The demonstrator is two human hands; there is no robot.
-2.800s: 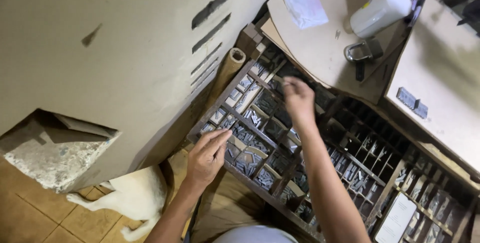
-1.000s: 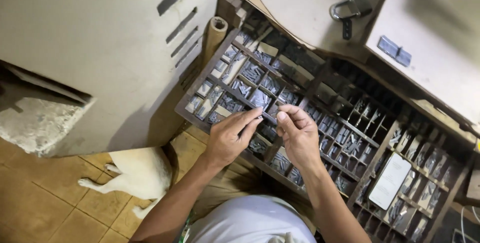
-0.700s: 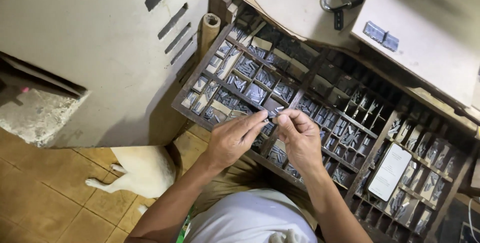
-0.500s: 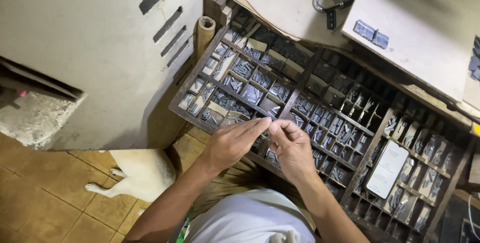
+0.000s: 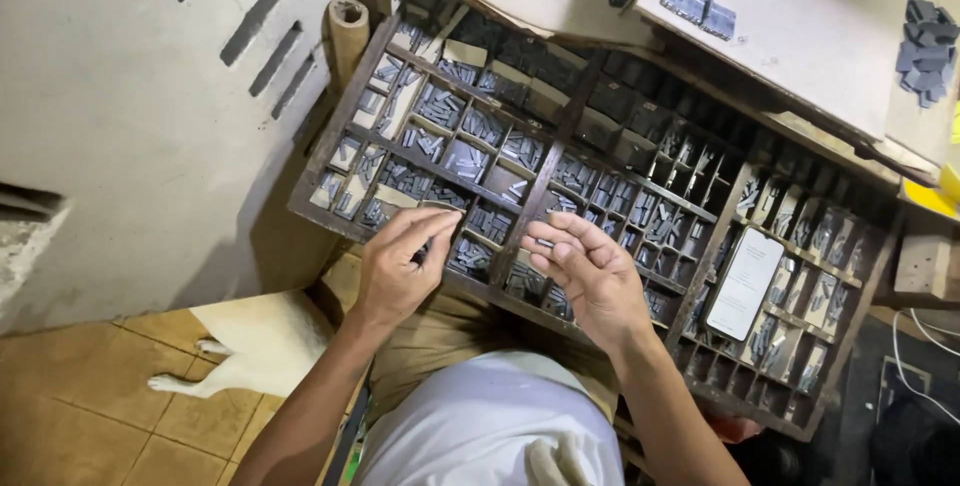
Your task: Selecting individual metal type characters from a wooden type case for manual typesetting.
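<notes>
Both hands hover over the type case's (image 5: 330, 161) near edge at six o'clock, left hand (image 5: 398, 271) pinching down among the metal sorts (image 5: 470, 254), right hand (image 5: 590, 274) loosely curled, apparently empty: picking type, I judge, needing a careful fingertip pinch.

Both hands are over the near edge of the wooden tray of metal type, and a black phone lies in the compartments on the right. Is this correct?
Not quite. In the head view the phone is white, not black. Both the left hand and right hand are over the near edge of the wooden tray.
</notes>
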